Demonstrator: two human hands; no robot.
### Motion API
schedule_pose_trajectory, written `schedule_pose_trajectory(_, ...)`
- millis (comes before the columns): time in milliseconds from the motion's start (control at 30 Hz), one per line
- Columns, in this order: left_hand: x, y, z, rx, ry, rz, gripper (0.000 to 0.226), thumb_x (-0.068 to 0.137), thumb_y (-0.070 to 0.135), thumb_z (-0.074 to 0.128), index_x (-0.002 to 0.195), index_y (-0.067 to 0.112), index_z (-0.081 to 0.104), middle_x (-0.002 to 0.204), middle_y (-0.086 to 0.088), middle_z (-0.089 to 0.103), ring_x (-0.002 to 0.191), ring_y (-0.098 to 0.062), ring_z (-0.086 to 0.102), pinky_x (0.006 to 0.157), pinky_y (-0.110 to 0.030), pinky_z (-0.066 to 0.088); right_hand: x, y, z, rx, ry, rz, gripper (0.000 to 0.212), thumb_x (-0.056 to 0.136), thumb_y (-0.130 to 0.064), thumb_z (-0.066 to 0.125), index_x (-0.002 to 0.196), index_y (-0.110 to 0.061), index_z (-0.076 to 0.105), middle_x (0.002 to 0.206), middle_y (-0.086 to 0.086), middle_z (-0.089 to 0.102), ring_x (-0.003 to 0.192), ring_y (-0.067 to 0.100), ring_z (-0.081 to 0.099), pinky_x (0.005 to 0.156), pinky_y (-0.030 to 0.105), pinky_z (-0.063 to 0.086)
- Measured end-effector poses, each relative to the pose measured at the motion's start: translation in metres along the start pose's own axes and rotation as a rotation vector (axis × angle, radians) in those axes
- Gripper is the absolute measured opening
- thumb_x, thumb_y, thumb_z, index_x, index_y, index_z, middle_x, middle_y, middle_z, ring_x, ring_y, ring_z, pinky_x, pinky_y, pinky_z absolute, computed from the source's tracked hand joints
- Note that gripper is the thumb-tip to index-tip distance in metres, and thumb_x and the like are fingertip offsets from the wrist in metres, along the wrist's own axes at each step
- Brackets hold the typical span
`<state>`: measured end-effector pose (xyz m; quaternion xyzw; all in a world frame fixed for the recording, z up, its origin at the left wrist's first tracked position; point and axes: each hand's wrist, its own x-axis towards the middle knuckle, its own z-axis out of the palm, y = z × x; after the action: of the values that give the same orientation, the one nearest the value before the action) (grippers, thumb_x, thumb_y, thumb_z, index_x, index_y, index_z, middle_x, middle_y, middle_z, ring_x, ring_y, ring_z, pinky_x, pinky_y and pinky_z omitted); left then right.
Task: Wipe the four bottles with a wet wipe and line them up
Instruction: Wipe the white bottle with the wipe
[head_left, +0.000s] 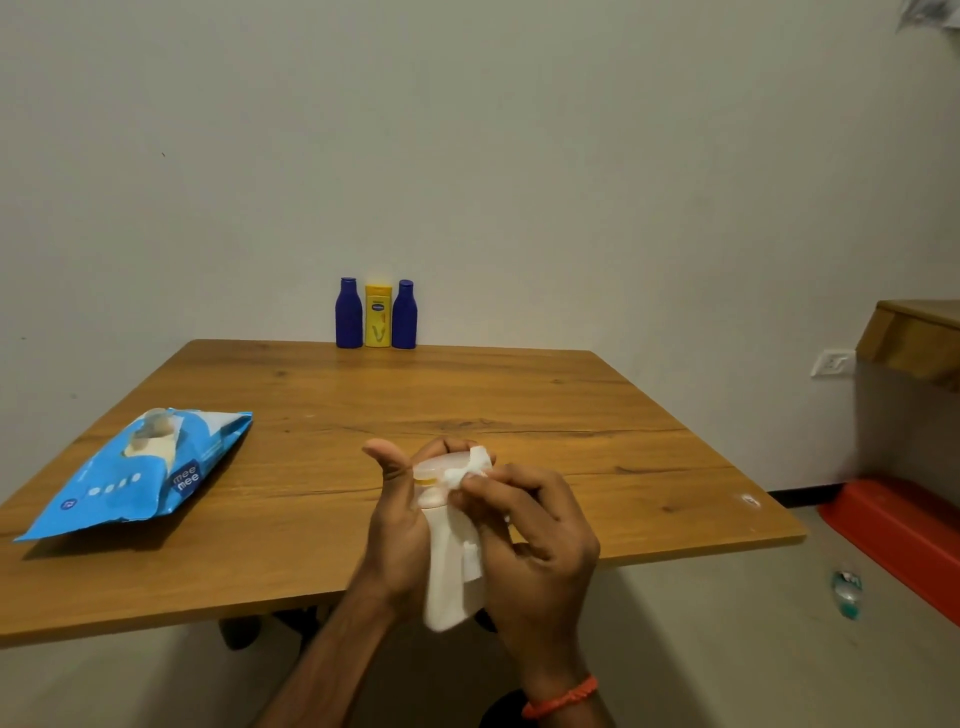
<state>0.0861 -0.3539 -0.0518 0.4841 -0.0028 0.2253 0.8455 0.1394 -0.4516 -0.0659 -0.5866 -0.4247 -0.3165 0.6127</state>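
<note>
The left hand is wrapped around a white lotion bottle with a pale cap and a yellow band under it, thumb raised, fingers curled behind the neck. The right hand pinches a white wet wipe against the cap and shoulder of that bottle; the wipe drapes down the bottle's side between the two hands. Both hands are above the near edge of the wooden bench, the bottle's base hanging past that edge. An orange thread band circles the right wrist.

Well beyond the hands, at the far edge of the bench against the wall, three bottles stand upright in a tight row: a blue bottle, a yellow lotion bottle just beside it, and a second blue bottle on the other side of the yellow one.

Off to the left of the left hand lies a blue pack of wet wipes, flat on the bench, its top flap peeled open
</note>
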Motion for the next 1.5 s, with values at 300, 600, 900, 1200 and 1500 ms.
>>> schedule_pose_trajectory(300,0.004,0.002,-0.008,-0.230,0.047,-0.071,0.078,0.072,0.086,0.048,0.092,0.013,0.065,0.088,-0.007,0.060,0.073,-0.020,0.057,0.067,-0.033,0.051,-0.013,0.009,-0.003,-0.046,-0.140,-0.042,0.013,0.090,-0.013,0.069,0.100,-0.015,0.077,0.094,-0.005,0.062,0.089,0.015,0.059,0.070,0.028,0.049)
schedule_pose_trajectory(600,0.007,0.000,-0.008,-0.392,-0.009,-0.298,0.067,0.080,0.074,0.062,0.093,0.010,0.071,0.089,-0.011,0.068,0.083,-0.023,0.070,0.079,-0.036,0.058,0.010,-0.003,0.002,-0.219,-0.229,-0.081,0.023,0.090,-0.008,0.066,0.111,-0.015,0.073,0.097,0.001,0.060,0.091,0.017,0.053,0.074,0.028,0.049)
schedule_pose_trajectory(900,0.026,0.013,-0.029,-0.301,0.206,-0.195,0.071,0.080,0.082,0.046,0.095,0.016,0.065,0.112,-0.012,0.072,0.097,-0.034,0.073,0.084,-0.049,0.055,-0.012,-0.011,-0.017,-0.189,-0.598,-0.240,0.036,0.088,-0.008,0.069,0.119,-0.027,0.071,0.103,-0.006,0.056,0.093,0.013,0.052,0.077,0.023,0.048)
schedule_pose_trajectory(1200,0.032,-0.008,-0.027,-0.399,0.213,-0.309,0.074,0.074,0.083,0.056,0.107,0.017,0.058,0.085,-0.003,0.060,0.071,-0.018,0.059,0.065,-0.033,0.055,0.011,0.027,-0.015,-0.261,-0.644,-0.119,0.025,0.086,-0.026,0.060,0.108,-0.026,0.072,0.094,-0.005,0.059,0.089,0.012,0.054,0.064,0.034,0.052)
schedule_pose_trajectory(1500,0.030,-0.009,-0.041,-0.396,0.206,-0.263,0.055,0.080,0.071,0.062,0.099,0.019,0.062,0.082,-0.004,0.058,0.066,-0.016,0.062,0.061,-0.032,0.058,-0.004,-0.001,0.001,-0.286,-0.643,-0.188,0.037,0.089,-0.018,0.051,0.121,-0.020,0.069,0.117,0.000,0.062,0.105,0.015,0.054,0.081,0.028,0.052)
